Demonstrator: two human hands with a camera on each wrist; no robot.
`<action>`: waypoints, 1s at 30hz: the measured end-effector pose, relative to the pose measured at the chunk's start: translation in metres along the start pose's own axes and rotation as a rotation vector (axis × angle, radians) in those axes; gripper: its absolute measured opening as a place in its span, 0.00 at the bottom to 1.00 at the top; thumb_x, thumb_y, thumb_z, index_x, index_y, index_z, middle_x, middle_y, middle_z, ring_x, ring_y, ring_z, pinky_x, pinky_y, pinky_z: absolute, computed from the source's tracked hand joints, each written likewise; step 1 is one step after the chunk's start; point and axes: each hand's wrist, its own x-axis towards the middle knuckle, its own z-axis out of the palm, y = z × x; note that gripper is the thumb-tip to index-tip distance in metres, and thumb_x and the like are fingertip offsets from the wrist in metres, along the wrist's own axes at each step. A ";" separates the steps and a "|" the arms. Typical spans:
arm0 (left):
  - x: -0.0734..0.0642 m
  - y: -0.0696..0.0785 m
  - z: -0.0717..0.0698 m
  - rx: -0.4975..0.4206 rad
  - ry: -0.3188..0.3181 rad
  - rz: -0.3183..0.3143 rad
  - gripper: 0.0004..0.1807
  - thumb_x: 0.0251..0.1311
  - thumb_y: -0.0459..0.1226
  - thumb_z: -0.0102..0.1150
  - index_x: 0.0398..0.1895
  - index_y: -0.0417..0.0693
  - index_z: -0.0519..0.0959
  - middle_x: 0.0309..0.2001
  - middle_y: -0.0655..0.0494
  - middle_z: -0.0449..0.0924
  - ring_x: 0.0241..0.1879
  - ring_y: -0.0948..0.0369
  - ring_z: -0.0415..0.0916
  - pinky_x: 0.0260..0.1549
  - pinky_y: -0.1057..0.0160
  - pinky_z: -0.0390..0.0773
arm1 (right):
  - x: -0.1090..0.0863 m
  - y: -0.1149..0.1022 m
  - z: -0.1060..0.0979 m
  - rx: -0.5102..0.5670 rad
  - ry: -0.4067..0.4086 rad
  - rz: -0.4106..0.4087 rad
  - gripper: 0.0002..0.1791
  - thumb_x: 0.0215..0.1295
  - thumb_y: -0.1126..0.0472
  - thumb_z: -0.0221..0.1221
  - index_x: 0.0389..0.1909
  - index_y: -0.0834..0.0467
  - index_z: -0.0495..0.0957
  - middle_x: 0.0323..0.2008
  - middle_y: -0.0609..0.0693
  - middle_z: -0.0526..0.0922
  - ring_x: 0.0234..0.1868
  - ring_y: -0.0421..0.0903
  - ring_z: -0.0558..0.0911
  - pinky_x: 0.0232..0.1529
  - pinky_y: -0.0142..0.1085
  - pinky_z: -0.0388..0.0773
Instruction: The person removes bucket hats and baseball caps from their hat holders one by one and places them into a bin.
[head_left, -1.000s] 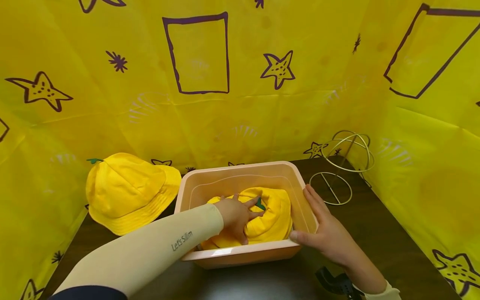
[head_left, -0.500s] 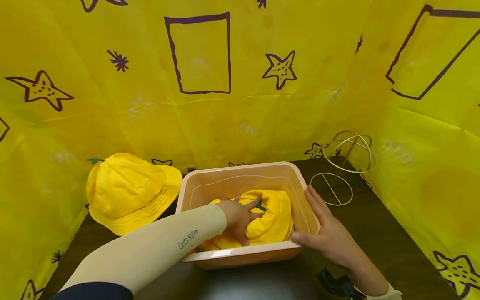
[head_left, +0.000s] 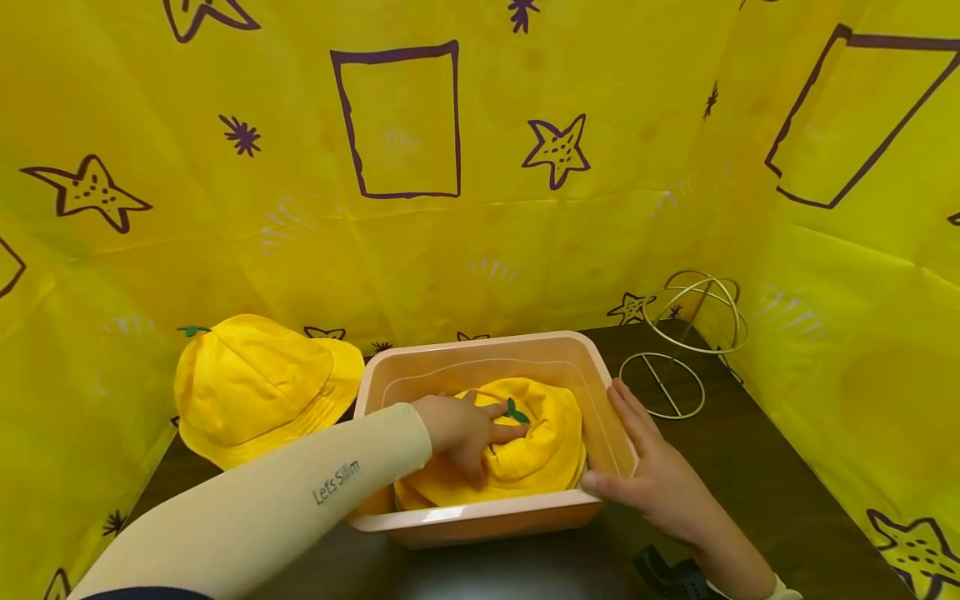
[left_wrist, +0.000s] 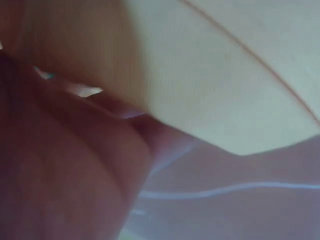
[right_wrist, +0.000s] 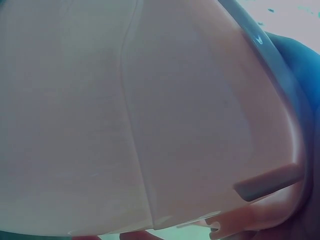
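Note:
A pink plastic basin (head_left: 480, 343) stands on the table, holding a yellow fabric hat (head_left: 551, 450) with a green leaf tip (head_left: 514, 412) on its crown. My left hand (head_left: 461, 433) reaches inside, its spread fingers resting on the crumpled hat beside the leaf. In the left wrist view that hand (left_wrist: 75, 155) and a pale sleeve fill most of the picture. On the basin's right side my right hand (head_left: 660, 475) grips the rim, thumb at the front corner and fingers along the outside. The right wrist view shows mostly the basin's wall (right_wrist: 190, 115).
Another yellow hat (head_left: 255, 387) with a green tip lies left of the basin. A gold wire stand (head_left: 682, 350) stands at the back right. Yellow sheeting (head_left: 487, 233) with drawn stars walls in the dark wooden table (head_left: 757, 483) at the back and both sides.
My left hand has drawn slightly to the left across the hat, and more of the green leaf shows. The right hand keeps its grip on the rim.

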 end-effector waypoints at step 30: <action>-0.128 -0.047 -0.001 -0.181 0.416 0.135 0.43 0.68 0.60 0.53 0.81 0.64 0.47 0.80 0.51 0.33 0.76 0.42 0.33 0.65 0.36 0.54 | 0.000 0.001 0.001 -0.005 -0.005 -0.034 0.60 0.54 0.48 0.73 0.80 0.58 0.46 0.79 0.46 0.40 0.73 0.64 0.50 0.61 0.66 0.56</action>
